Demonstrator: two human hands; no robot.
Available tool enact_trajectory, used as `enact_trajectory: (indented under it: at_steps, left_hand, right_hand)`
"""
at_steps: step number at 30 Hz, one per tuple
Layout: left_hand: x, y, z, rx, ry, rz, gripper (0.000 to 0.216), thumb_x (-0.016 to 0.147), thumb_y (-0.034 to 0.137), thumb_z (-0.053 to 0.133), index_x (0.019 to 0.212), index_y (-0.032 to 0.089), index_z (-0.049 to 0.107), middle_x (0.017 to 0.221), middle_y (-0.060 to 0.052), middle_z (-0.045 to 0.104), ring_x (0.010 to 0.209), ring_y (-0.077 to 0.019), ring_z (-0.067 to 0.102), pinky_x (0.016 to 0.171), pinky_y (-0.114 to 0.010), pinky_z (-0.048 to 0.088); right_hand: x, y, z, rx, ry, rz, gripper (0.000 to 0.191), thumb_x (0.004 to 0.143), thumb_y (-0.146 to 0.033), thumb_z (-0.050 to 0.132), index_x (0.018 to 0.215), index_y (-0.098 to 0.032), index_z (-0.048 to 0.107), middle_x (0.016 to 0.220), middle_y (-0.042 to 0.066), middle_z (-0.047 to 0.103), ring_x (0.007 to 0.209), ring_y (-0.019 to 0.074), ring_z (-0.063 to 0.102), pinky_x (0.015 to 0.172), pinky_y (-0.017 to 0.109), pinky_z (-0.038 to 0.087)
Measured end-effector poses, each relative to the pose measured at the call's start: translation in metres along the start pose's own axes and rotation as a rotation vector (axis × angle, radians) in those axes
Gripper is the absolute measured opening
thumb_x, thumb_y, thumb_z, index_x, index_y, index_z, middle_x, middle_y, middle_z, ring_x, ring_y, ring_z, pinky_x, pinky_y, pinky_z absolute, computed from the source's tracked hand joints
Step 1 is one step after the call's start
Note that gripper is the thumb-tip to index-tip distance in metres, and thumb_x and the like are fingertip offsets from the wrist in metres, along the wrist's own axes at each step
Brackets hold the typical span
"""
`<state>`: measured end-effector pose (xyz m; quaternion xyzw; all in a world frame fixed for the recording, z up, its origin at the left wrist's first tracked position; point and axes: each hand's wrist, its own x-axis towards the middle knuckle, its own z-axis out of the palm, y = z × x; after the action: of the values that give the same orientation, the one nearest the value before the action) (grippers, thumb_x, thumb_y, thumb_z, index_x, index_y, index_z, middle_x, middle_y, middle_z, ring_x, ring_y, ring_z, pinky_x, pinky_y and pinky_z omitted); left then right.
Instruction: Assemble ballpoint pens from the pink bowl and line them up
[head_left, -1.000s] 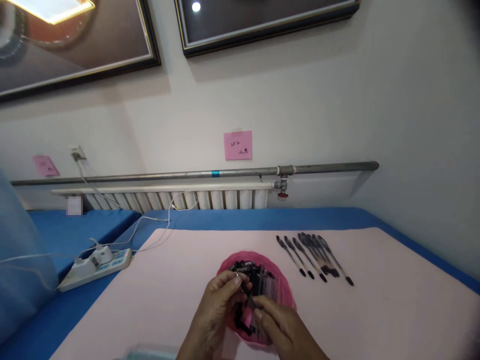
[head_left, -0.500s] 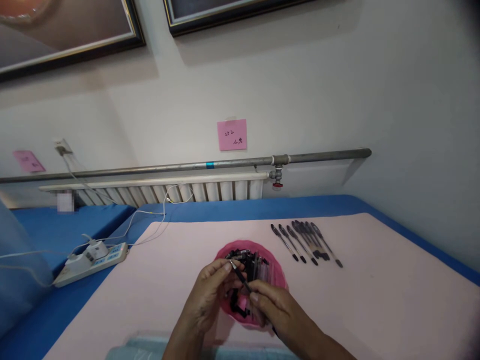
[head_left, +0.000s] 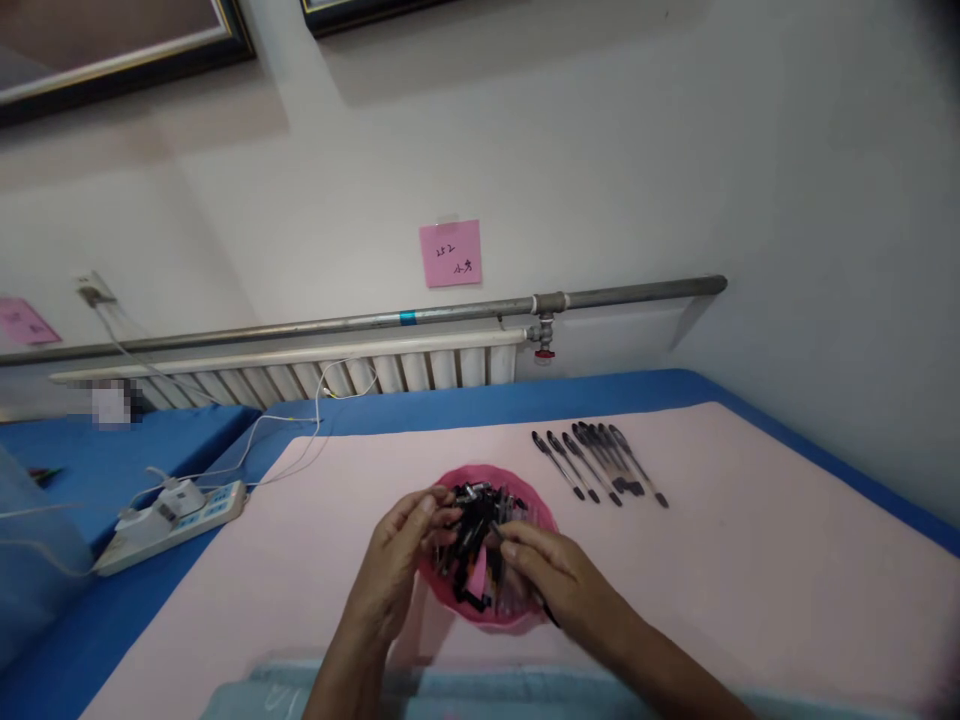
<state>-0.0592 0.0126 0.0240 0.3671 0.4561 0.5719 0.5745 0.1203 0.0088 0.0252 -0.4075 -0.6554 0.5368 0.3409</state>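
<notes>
A pink scalloped bowl [head_left: 551, 520] holds a jumble of black pen parts [head_left: 472, 525] and clear tubes [head_left: 517, 590]. Over its left rim is my left hand [head_left: 405, 545], thumb and forefinger pinched together; whatever is between them is too small to make out. My right hand [head_left: 559, 575], above the right side of the bowl, is closed around a pen [head_left: 552, 614], mostly hidden by the fingers. Beyond the bowl to the right lie several whole black-capped pens [head_left: 562, 465], side by side on the pink sheet [head_left: 300, 560].
A power strip [head_left: 176, 525] with plugs and white cables lies at the left on the blue surface [head_left: 390, 413]. A light-blue folded cloth or plastic [head_left: 255, 692] is at the near edge. Behind run a radiator [head_left: 412, 372] and a metal pipe [head_left: 330, 328] along the wall.
My hands have moved apart; my left hand has come off the pen that both fingers held. The pen stays in my right hand. The view has shifted slightly.
</notes>
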Motion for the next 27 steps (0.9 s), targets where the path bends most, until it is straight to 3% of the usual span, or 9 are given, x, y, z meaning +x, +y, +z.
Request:
enact_trajectory:
  at_steps: [4, 7, 12, 15, 21, 24, 27]
  left_hand:
    - [0.005, 0.001, -0.014, 0.248, 0.125, 0.088, 0.028, 0.074, 0.042, 0.059, 0.079, 0.015, 0.063, 0.074, -0.004, 0.065, 0.072, -0.0166, 0.058, 0.07, -0.03, 0.044]
    - [0.009, -0.003, -0.019, 0.602, 0.163, 0.222, 0.018, 0.078, 0.034, 0.053, 0.075, 0.018, 0.061, 0.074, -0.002, 0.063, 0.073, -0.0164, 0.056, 0.072, -0.03, 0.041]
    - [0.01, -0.017, -0.006, 1.388, 0.081, 0.349, 0.018, 0.079, 0.019, 0.047, 0.079, 0.021, 0.066, 0.083, -0.006, 0.066, 0.085, -0.0231, 0.054, 0.077, -0.035, 0.034]
    - [0.011, -0.023, 0.004, 1.623, 0.106, 0.31, 0.022, 0.081, 0.02, 0.044, 0.085, 0.02, 0.066, 0.09, -0.01, 0.065, 0.089, -0.0259, 0.053, 0.076, -0.037, 0.03]
    - [0.017, -0.024, 0.007, 1.609, 0.163, 0.31, 0.023, 0.08, 0.017, 0.042, 0.084, 0.016, 0.065, 0.086, -0.015, 0.065, 0.086, -0.0287, 0.052, 0.076, -0.039, 0.027]
    - [0.021, -0.023, 0.005, 1.394, 0.215, 0.325, 0.02, 0.074, 0.012, 0.049, 0.082, 0.018, 0.066, 0.077, -0.013, 0.066, 0.085, -0.0285, 0.054, 0.081, -0.04, 0.026]
    - [0.021, -0.021, 0.002, 1.0, 0.264, 0.307, 0.02, 0.072, 0.016, 0.055, 0.088, 0.02, 0.067, 0.083, -0.01, 0.067, 0.088, -0.0267, 0.056, 0.085, -0.038, 0.03]
  right_hand:
    - [0.002, 0.001, -0.009, -0.034, 0.104, -0.036, 0.019, 0.085, -0.032, 0.042, 0.079, -0.02, 0.056, 0.056, -0.004, 0.048, 0.055, 0.0138, 0.049, 0.054, 0.025, 0.038]
    - [0.004, 0.005, -0.014, -0.084, 0.168, -0.047, 0.02, 0.085, -0.033, 0.043, 0.084, -0.02, 0.058, 0.058, -0.004, 0.049, 0.057, 0.0148, 0.05, 0.057, 0.026, 0.04]
    - [0.006, 0.006, -0.015, -0.103, 0.191, -0.062, 0.019, 0.084, -0.032, 0.044, 0.082, -0.02, 0.059, 0.062, -0.003, 0.051, 0.059, 0.014, 0.05, 0.058, 0.026, 0.041]
    - [0.006, 0.006, -0.014, -0.127, 0.175, -0.055, 0.021, 0.085, -0.031, 0.043, 0.085, -0.019, 0.06, 0.059, -0.004, 0.05, 0.057, 0.0138, 0.05, 0.056, 0.026, 0.041]
    - [0.005, 0.004, -0.013, -0.147, 0.174, -0.038, 0.022, 0.085, -0.031, 0.042, 0.087, -0.018, 0.06, 0.057, -0.003, 0.051, 0.056, 0.0143, 0.051, 0.054, 0.026, 0.041]
    - [0.005, 0.003, -0.013, -0.164, 0.176, -0.022, 0.022, 0.085, -0.032, 0.042, 0.086, -0.019, 0.06, 0.057, -0.003, 0.052, 0.057, 0.0149, 0.052, 0.053, 0.026, 0.04]
    - [0.005, 0.003, -0.013, -0.198, 0.152, -0.072, 0.021, 0.086, -0.031, 0.042, 0.085, -0.019, 0.06, 0.07, 0.0, 0.06, 0.067, 0.0165, 0.056, 0.062, 0.027, 0.043]
